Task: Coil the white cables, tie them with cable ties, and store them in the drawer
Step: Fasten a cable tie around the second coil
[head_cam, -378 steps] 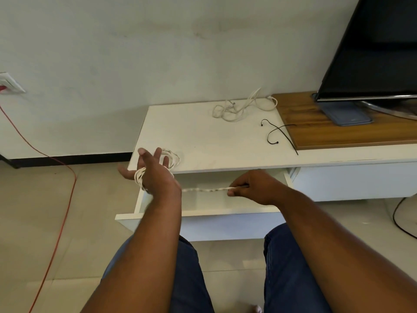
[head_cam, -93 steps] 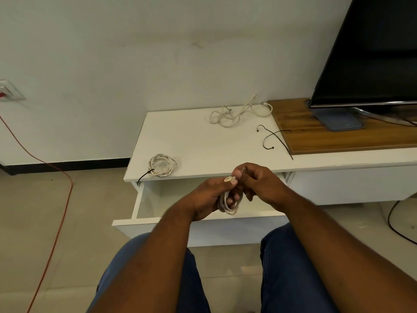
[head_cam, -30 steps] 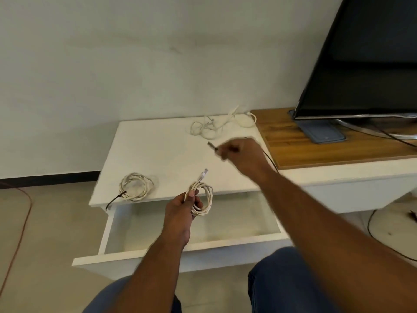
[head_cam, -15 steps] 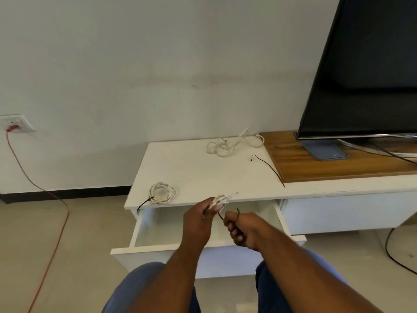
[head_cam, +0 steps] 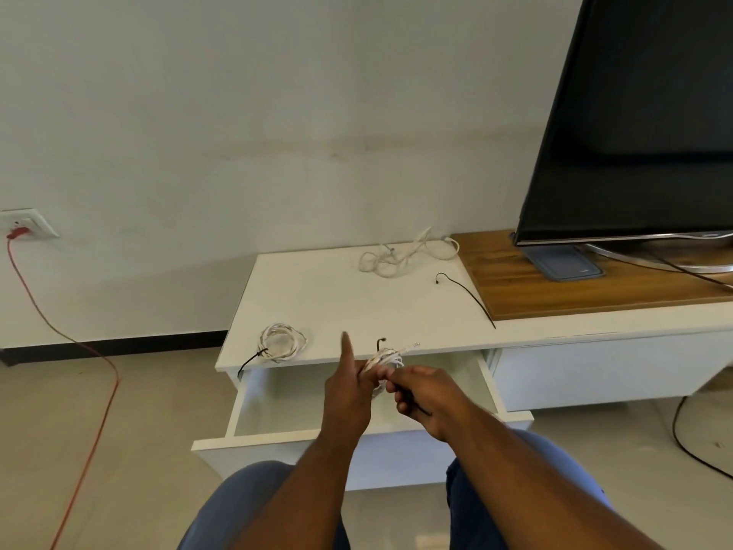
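My left hand (head_cam: 349,391) holds a small coil of white cable (head_cam: 386,358) above the open white drawer (head_cam: 357,432), its thumb sticking up. My right hand (head_cam: 424,394) pinches a black cable tie (head_cam: 381,344) that runs round the coil, one end poking up. A coiled white cable with a black tie on it (head_cam: 282,342) lies at the front left of the white cabinet top (head_cam: 337,295). A loose tangle of white cable (head_cam: 404,256) lies at the back. Another black cable tie (head_cam: 466,292) lies beside the wooden board.
A flat-screen TV (head_cam: 634,125) stands on a wooden board (head_cam: 555,287) at the right. A red cord (head_cam: 79,351) runs from a wall socket (head_cam: 27,224) down across the floor at left. A black cord (head_cam: 690,442) lies on the floor at right. My knees are below the drawer.
My right hand took a black cable tie from the cabinet top and brought it to the coil in my left hand. The tie now runs round the coil.
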